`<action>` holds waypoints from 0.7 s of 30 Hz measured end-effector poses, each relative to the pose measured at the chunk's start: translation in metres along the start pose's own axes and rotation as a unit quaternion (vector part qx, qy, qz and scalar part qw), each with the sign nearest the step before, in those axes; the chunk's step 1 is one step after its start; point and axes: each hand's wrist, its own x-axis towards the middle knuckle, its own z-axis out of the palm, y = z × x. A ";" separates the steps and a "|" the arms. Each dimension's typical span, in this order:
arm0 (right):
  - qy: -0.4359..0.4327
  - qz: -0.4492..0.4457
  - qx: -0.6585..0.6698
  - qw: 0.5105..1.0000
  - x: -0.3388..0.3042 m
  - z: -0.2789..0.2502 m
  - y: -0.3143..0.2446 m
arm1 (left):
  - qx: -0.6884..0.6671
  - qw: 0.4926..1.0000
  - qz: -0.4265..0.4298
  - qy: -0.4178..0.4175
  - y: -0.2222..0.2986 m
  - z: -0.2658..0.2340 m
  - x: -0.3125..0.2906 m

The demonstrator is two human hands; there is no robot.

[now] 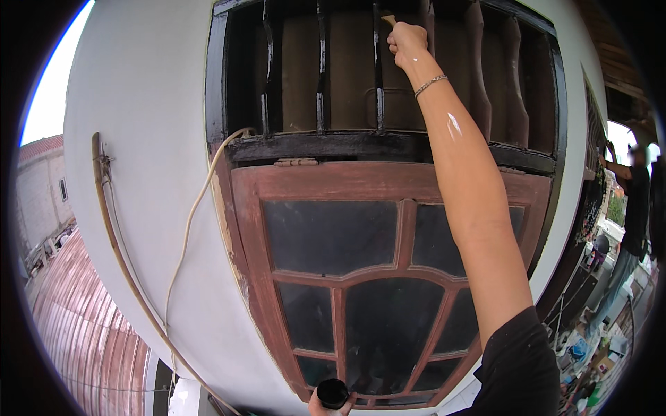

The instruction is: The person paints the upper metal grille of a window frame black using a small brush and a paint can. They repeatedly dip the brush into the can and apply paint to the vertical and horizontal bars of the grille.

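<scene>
My right hand (pixel 407 43) is raised high at the top of the view, its fingers closed round a paintbrush. Only the brush's light wooden end (pixel 389 19) shows, next to a glossy black vertical bar (pixel 379 76) of the window grille; the bristles cannot be made out. White smears mark my forearm. Low down, my left hand (pixel 317 406) is wrapped round a small cup (pixel 333 392), dark inside, and the hand is mostly cut off by the lower edge. Bars on the grille's left are wet-looking black, while a wavy bar (pixel 479 76) to the right is brown.
Below the black crossbar (pixel 333 147) hangs a reddish-brown window sash (pixel 388 173) with dark panes. A cable (pixel 191 222) and a wooden pole (pixel 114 243) run down the white wall (pixel 159 139). A rusty metal roof (pixel 83 319) lies left; another person (pixel 630 201) stands at far right.
</scene>
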 end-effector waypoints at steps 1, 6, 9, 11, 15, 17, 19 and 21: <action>0.011 0.003 0.006 1.000 -0.006 0.001 -0.001 | 0.005 1.000 0.001 0.006 -0.002 0.000 -0.001; 0.053 0.022 0.108 0.993 -0.010 0.004 -0.002 | 0.049 0.999 -0.009 0.017 0.000 0.000 0.001; 0.040 0.036 0.151 0.987 -0.013 0.007 -0.005 | 0.073 0.997 0.008 0.025 0.008 0.000 0.007; 0.003 0.035 0.166 0.985 -0.016 0.009 -0.005 | 0.089 0.996 -0.010 0.025 0.023 0.001 0.008; -0.038 0.069 0.222 0.972 0.001 0.006 -0.004 | 0.069 0.997 -0.009 0.023 0.012 0.000 0.007; -0.048 0.058 0.252 0.965 0.017 -0.003 -0.002 | -0.006 0.999 -0.029 0.016 -0.017 -0.001 0.007; -0.058 0.057 0.284 0.955 0.010 -0.004 -0.003 | -0.026 0.999 -0.033 0.011 -0.013 0.000 0.008; -0.065 0.056 0.297 0.951 0.000 -0.007 -0.006 | 0.012 1.000 -0.018 -0.001 -0.002 -0.001 0.006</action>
